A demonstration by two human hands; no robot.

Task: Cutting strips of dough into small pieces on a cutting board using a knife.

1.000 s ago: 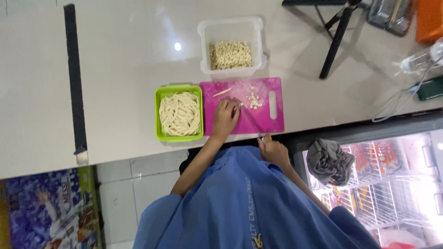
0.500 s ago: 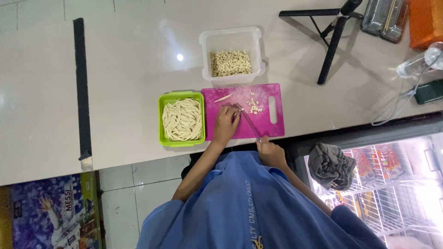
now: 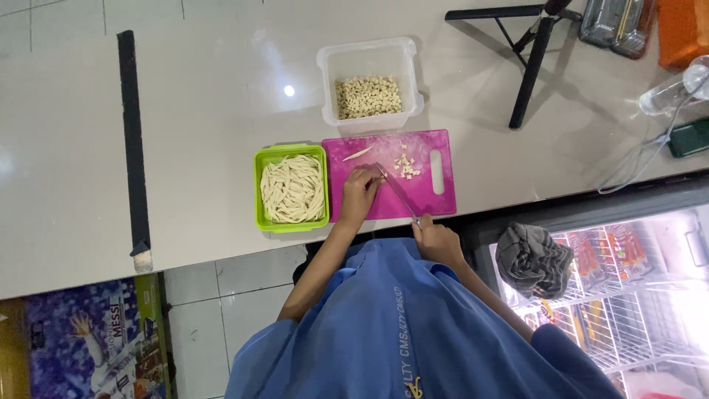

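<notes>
Head camera looks straight down on a pale counter. At its near edge lies a magenta cutting board. The left hand presses down on the board, fingers curled over something too small to make out. The right hand, at the board's near edge, is clenched around a knife whose blade angles across the board to just beside the left fingertips. Small cut pieces lie beyond the blade.

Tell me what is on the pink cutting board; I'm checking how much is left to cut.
On the pink cutting board lie a heap of small cut pieces and one whole pale stick. The left hand covers whatever it holds against the knife.
</notes>
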